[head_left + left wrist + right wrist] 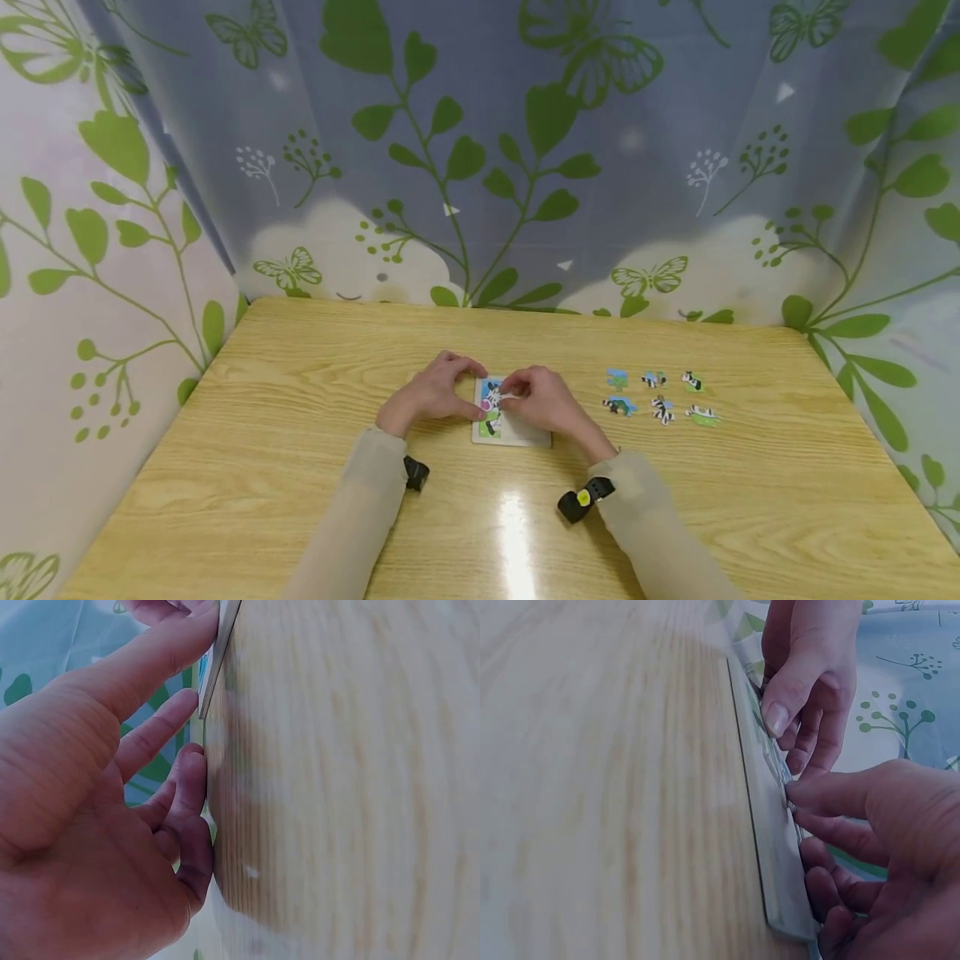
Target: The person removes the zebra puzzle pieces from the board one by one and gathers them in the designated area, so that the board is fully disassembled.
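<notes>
A shallow jigsaw puzzle board (525,432) lies on the table, its left part filled with zebra-picture pieces (491,423) and its right part bare. At the board's left side my left hand (437,389) holds it, thumb near the lower left and fingers at the top edge. The right hand (546,402) pinches a puzzle piece between thumb and index finger at the edge of the filled part; the fingers hide most of that piece. In the right wrist view both hands meet over the board (769,825), the left thumb (778,716) touching its face.
Several loose puzzle pieces (663,410) lie in two rows on the wooden table (315,367), right of the board. A patterned curtain (480,167) stands behind the table's far edge. Both wrists carry black straps with devices (574,505).
</notes>
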The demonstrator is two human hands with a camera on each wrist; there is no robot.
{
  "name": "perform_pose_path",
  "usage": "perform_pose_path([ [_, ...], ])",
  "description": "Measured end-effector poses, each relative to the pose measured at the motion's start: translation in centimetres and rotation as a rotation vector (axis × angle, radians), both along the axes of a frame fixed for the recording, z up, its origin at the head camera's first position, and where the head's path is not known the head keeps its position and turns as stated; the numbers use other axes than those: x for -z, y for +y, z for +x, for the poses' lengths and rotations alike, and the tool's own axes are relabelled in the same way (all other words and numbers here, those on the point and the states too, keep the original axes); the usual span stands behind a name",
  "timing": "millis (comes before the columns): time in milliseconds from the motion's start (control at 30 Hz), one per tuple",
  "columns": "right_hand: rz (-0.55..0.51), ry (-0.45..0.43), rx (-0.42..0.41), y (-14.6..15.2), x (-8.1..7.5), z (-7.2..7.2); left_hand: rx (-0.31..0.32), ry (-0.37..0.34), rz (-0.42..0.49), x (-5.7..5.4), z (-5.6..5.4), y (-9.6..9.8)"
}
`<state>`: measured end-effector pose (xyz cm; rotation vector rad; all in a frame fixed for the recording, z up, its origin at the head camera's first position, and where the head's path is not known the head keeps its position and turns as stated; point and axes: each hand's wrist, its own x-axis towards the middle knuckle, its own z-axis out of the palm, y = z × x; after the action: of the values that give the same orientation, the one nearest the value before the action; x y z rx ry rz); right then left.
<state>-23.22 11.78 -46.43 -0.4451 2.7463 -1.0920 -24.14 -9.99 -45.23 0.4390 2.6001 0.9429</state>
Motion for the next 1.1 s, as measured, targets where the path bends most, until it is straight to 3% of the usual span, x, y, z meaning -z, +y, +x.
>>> perform_pose_path([
  [667,0.004,-0.108,0.147,-1.2,-0.3,0.0,-0.028,-0.025,0.006,0.1,0.0,0.2],
  [1100,-0.125,-0.098,0.131,-1.0,-0.1,-0.1,-0.015,-0.016,-0.018,-0.1,-0.1,0.1],
])
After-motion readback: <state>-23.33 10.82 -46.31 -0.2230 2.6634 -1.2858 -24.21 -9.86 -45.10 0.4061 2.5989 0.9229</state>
